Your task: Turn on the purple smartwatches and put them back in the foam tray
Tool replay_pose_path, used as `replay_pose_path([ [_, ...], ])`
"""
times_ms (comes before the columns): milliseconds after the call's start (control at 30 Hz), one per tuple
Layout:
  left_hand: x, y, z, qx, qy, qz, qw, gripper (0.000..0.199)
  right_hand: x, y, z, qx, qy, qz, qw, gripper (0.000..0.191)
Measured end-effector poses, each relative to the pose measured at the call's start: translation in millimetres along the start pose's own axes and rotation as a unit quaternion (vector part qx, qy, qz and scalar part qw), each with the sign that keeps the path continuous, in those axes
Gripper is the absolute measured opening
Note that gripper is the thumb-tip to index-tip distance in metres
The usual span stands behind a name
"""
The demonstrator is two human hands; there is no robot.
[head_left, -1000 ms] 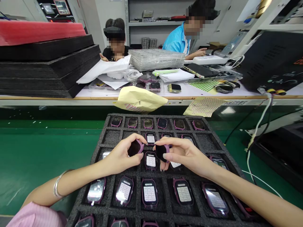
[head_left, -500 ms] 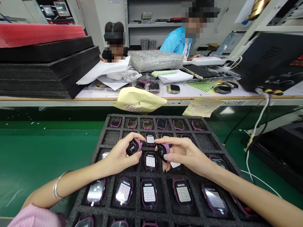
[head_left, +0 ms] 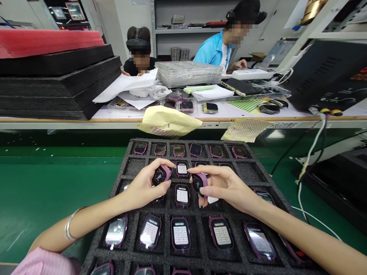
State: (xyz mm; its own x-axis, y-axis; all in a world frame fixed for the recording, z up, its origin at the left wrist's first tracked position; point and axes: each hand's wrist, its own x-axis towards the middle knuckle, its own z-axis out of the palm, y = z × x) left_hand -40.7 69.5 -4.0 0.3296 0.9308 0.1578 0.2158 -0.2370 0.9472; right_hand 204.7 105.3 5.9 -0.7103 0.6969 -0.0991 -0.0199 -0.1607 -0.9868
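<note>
Left fingers [head_left: 161, 162] clamp one purple watch [head_left: 159, 176] and right fingers [head_left: 207, 169] a second watch [head_left: 197, 184], above the black foam tray [head_left: 250, 170].

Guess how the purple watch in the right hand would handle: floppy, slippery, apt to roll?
The purple watch would probably feel stiff, since its case looks like one solid piece. Its smooth screen might be slippery. Its squarish outline suggests sliding rather than rolling.
</note>
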Motion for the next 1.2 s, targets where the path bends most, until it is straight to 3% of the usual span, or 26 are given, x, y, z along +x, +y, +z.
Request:
replay_pose_path([
  [200, -0.5, 0.8, -0.7, 0.01, 0.006, -0.004, 1.0, 0.031, -0.2, -1.3, 1.0, -0.004, 0.009, -0.002, 1.0, 0.057],
  [367, -1.5, 1.8, -2.1, 0.015, 0.019, 0.001, 1.0, 0.031, -0.6, -2.3, 2.0, -0.001, 0.022, -0.009, 1.0, 0.046],
  [667, -3.4, 2.4, -4.2, 0.016, 0.033, 0.001, 0.999, 0.03, -0.6, -1.2, -0.9, 0.003, 0.004, -0.018, 1.0, 0.047],
  [1000, -8.2, 0.3, -4.5, -0.011, 0.054, 0.04, 0.998, 0.033, -6.3, -9.1, 0.1, 0.049, 0.0, -0.059, 0.997, 0.038],
  [1200, -3.1, -0.9, -1.6, -0.041, 0.037, -0.035, 0.998, 0.031, -2.0, -6.8, 2.5, 0.05, -0.008, -0.016, 0.999, 0.045],
])
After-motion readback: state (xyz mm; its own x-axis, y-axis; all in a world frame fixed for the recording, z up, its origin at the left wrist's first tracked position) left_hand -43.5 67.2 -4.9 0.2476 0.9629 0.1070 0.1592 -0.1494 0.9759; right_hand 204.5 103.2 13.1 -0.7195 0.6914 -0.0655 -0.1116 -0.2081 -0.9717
